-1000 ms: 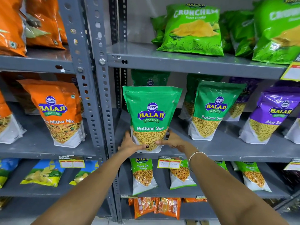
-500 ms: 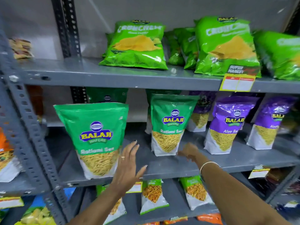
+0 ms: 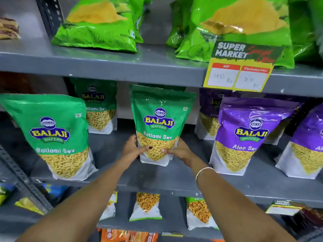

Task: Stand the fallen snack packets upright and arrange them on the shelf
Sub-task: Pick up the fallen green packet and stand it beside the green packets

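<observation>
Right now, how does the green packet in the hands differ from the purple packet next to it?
The held green packet reads Ratlami Sev; the purple packet reads Aloo Sev. Both hands, left and right, grip the green packet's base; nothing touches the purple one. Both stand upright with Balaji Wafers logos.

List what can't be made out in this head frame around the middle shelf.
- Bottom of the middle Ratlami Sev packet, head view: both hands, left hand and right hand, cover its lower corners, so whether it rests on the shelf is unclear.
- Rear purple packet: label hidden by the front Aloo Sev packet.
- Price tag: handwritten figures faint.
</observation>
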Action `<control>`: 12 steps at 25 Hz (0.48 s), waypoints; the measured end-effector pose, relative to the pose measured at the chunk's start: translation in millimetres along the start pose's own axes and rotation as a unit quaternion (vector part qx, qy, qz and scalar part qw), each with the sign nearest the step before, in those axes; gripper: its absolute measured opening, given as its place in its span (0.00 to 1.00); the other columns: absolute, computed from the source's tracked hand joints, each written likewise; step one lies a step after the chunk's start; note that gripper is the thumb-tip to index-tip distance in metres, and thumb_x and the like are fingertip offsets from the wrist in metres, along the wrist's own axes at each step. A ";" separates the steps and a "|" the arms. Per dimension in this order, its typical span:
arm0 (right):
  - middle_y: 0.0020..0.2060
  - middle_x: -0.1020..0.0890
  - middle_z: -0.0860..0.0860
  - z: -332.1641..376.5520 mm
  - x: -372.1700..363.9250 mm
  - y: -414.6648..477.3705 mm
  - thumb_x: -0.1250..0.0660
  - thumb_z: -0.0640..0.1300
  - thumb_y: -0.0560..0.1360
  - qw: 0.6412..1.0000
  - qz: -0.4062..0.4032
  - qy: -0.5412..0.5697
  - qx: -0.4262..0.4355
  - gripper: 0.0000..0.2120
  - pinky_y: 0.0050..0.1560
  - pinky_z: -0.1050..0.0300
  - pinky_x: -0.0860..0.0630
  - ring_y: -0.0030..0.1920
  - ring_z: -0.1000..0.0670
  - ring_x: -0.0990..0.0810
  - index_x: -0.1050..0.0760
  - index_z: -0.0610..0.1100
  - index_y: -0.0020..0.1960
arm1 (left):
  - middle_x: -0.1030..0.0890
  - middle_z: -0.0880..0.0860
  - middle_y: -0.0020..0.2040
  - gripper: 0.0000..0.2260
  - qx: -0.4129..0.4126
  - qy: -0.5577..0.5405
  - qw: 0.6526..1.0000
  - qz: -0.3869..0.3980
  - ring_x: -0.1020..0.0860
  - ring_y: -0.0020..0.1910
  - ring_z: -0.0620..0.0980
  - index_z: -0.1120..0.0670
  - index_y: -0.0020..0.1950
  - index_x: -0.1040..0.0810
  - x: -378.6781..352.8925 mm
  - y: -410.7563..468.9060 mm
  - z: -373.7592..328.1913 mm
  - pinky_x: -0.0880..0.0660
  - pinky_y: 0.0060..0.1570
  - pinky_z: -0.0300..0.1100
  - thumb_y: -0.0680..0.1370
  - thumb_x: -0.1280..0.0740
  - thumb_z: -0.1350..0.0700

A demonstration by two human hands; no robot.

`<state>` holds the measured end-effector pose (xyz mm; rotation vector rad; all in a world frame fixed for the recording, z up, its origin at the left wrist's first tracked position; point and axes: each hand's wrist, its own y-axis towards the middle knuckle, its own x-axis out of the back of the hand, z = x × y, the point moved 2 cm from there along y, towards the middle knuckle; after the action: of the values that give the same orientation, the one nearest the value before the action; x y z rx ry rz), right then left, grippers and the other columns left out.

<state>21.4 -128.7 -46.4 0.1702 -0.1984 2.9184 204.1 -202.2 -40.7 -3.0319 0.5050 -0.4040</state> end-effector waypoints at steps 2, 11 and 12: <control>0.57 0.22 0.44 -1.6 -2.8 5.0 0.30 0.24 0.66 1.000 0.013 0.023 0.008 0.31 0.48 0.63 0.18 0.50 0.53 0.18 0.34 0.34 0.67 | 0.23 0.63 0.63 0.30 0.022 0.003 0.999 0.029 0.23 0.60 0.60 0.62 0.62 0.32 3.0 -1.1 -4.7 0.26 0.62 0.55 0.64 0.23 0.63; 0.66 0.27 0.44 -3.6 -3.4 -29.6 0.25 0.32 0.65 0.997 -0.036 0.003 -0.064 0.40 0.66 0.47 0.29 0.66 0.44 0.27 0.42 0.39 0.70 | 0.20 0.58 0.59 0.25 0.013 0.090 0.996 0.009 0.22 0.58 0.57 0.60 0.58 0.28 3.9 -43.9 -8.8 0.25 0.58 0.50 0.65 0.23 0.57; 0.67 0.27 0.43 -5.5 -3.5 -34.4 0.24 0.33 0.64 0.997 -0.037 -0.002 -0.063 0.41 0.67 0.45 0.29 0.67 0.43 0.27 0.42 0.39 0.70 | 0.20 0.58 0.59 0.25 0.013 0.099 0.995 0.008 0.22 0.57 0.57 0.60 0.58 0.27 4.6 -49.1 -7.4 0.24 0.57 0.50 0.65 0.23 0.56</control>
<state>31.7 -95.4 -48.1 0.1587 -0.3668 2.8220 221.7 -157.3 -28.4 -2.9760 0.5274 -0.7085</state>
